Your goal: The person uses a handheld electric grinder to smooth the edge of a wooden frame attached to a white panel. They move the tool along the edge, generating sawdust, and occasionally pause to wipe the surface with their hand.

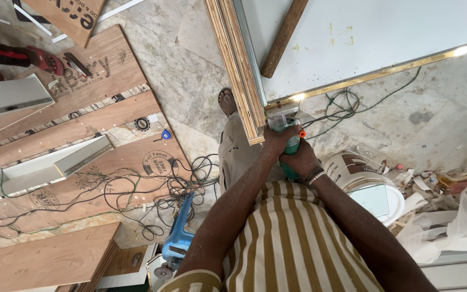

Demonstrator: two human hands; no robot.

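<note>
At centre frame, a green hand-held trimmer (287, 130) with a clear base sits against the corner of a white laminated panel (385, 38), where the gold edge strip (385, 71) meets the plywood edge (239, 65). Left hand (278, 139) is wrapped shut around the upper body of the tool; right hand (300, 160), with a dark wristband, is closed around the body just below it. Judgement: the base should stay flat on the panel face and tight to the edge, with both hands steady and the feed slow through the corner, or the strip may chip; the cable (347, 105) lying near should be kept behind the cut. A wooden batten (283, 38) lies across the panel at upper centre. Floor (190, 81) is pale stone tile, dusty. Left of frame: stacked plywood sheets (82, 130), white offcuts (44, 167), tangled wires (152, 194). Lower centre: a blue power tool (178, 240) on the floor. Right: a white bucket (360, 176), plastic sheeting (455, 227) and scraps. Another person's red-sleeved arm (12, 54) shows at upper left.
</note>
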